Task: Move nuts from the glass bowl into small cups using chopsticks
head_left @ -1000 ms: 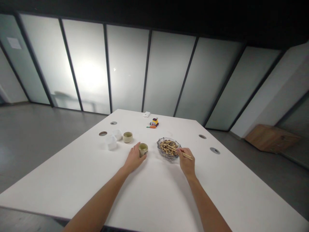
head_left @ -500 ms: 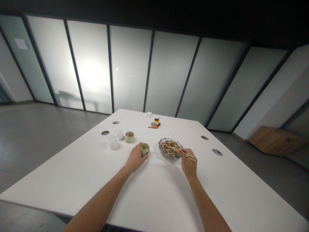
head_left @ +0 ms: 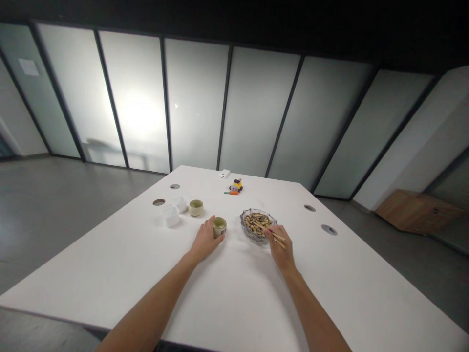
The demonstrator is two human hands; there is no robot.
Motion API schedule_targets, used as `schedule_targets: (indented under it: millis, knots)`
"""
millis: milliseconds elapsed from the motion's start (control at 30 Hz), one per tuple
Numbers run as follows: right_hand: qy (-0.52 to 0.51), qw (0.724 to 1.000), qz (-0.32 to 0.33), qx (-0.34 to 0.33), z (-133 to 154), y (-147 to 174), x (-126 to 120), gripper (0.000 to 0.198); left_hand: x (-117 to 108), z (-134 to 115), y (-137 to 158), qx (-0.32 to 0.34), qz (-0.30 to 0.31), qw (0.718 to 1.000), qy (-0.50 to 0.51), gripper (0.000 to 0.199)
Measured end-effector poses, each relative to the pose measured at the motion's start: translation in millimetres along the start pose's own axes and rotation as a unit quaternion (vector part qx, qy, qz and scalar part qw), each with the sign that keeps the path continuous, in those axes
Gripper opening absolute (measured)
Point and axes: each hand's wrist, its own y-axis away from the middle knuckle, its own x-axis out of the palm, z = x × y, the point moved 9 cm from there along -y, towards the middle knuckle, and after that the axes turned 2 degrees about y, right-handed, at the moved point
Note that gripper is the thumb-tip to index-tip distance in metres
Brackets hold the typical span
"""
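My left hand (head_left: 205, 238) is wrapped round the side of a small green-glazed cup (head_left: 220, 226), which stands upright on the white table. In my right hand (head_left: 281, 246) is a pair of wooden chopsticks (head_left: 277, 236), gripped near the middle, their tips down among the contents of a glass bowl (head_left: 246, 235). That bowl, with a wavy rim, is filled with small tan and dark pieces that look like peanuts (head_left: 252, 224); their exact kind is hard to make out. A second cup (head_left: 196, 209) of the same sort sits farther back on the left.
Left of the second cup are two clear plastic containers (head_left: 171, 217). Toward the back lie a toy carrot (head_left: 231, 193), a yellow toy vehicle (head_left: 237, 185) and a small white device (head_left: 224, 173). Round cable holes (head_left: 329, 230) pierce the table (head_left: 234, 293) on both sides.
My right hand has shifted slightly left and toward the bowl's near side, and the chopsticks now slant more steeply. The left hand stays on the cup.
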Motion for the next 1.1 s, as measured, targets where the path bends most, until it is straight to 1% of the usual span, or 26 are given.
schedule_targets:
  millis: [233, 400, 500, 533, 600, 700, 767, 833, 900, 1000, 1033, 1100]
  knots:
    - [-0.008, 1.0, -0.008, 0.013, -1, 0, -2, 0.05, 1, -1, 1, -0.008, 0.015, 1.0, -0.012, 0.076]
    - [0.004, 0.996, -0.074, 0.041, -7, -3, -21, 0.05, 1, 0, 1, -0.017, 0.018, 1.0, -0.01, 0.076]
    - [0.003, 0.991, -0.11, 0.08, -20, -3, -30, 0.05, 2, -1, 1, -0.018, 0.017, 1.0, -0.008, 0.075]
    - [-0.019, 0.988, -0.119, 0.1, -26, -2, -31, 0.05, 2, -1, 1, -0.017, 0.017, 1.0, -0.009, 0.075]
    - [-0.097, 0.976, -0.133, 0.142, -37, -1, -28, 0.048, 3, -4, 1, -0.014, 0.022, 1.0, -0.014, 0.074]
    - [-0.216, 0.951, -0.141, 0.172, -39, 2, -18, 0.045, 2, -9, 3, -0.017, 0.039, 0.999, -0.03, 0.075]
    - [-0.258, 0.942, -0.13, 0.17, -31, 3, -9, 0.042, 1, -13, 4, -0.021, 0.05, 0.998, -0.039, 0.076]
    - [-0.282, 0.94, -0.102, 0.164, -20, 4, 2, 0.04, 0, -17, 6, -0.024, 0.061, 0.997, -0.047, 0.076]
    - [-0.287, 0.943, -0.061, 0.156, -9, 7, 14, 0.039, -1, -20, 7, -0.027, 0.072, 0.995, -0.056, 0.076]
    - [-0.264, 0.953, -0.004, 0.147, 1, 11, 28, 0.038, -1, -22, 8, -0.028, 0.076, 0.995, -0.062, 0.076]
    - [-0.258, 0.955, 0.004, 0.146, 3, 11, 30, 0.038, -1, -22, 8, -0.028, 0.076, 0.995, -0.062, 0.076]
    - [-0.258, 0.954, -0.005, 0.151, 2, 11, 28, 0.039, -1, -22, 8, -0.024, 0.079, 0.995, -0.058, 0.077]
